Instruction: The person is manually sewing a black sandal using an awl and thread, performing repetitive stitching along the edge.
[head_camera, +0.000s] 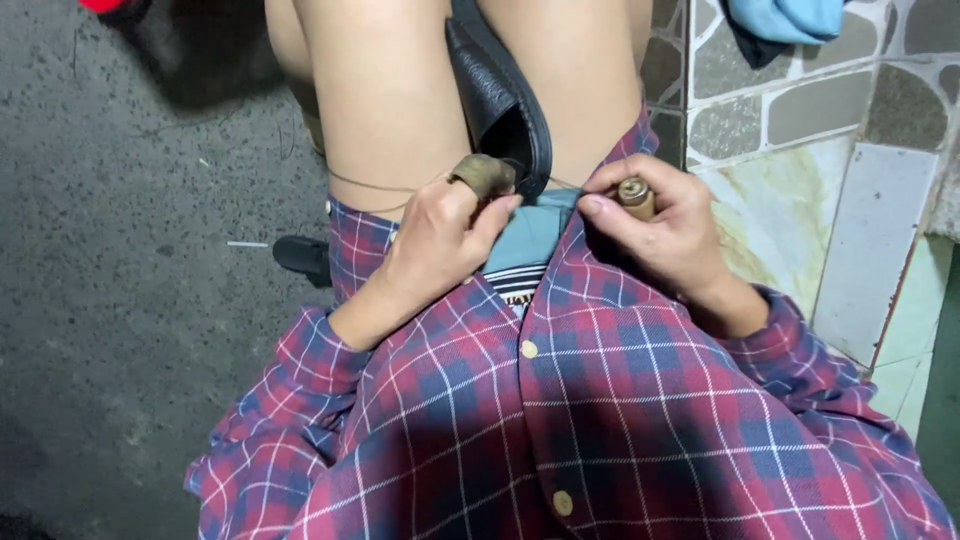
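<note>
A black leather shoe (500, 100) is lying clamped between the person's bare knees, its long axis running away from the body, heel end nearest the hands. The left hand (440, 240), a leather guard on its finger, is pinching a thread (370, 185) at the shoe's edge. The right hand (660, 225), just right of the shoe, is gripping a wooden-handled awl (635, 195).

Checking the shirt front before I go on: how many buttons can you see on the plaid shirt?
2. One pale button sits on the shirt placket just below the open collar; the second button is lower on the same placket, near the bottom edge. Others may be hidden out of frame.
</note>
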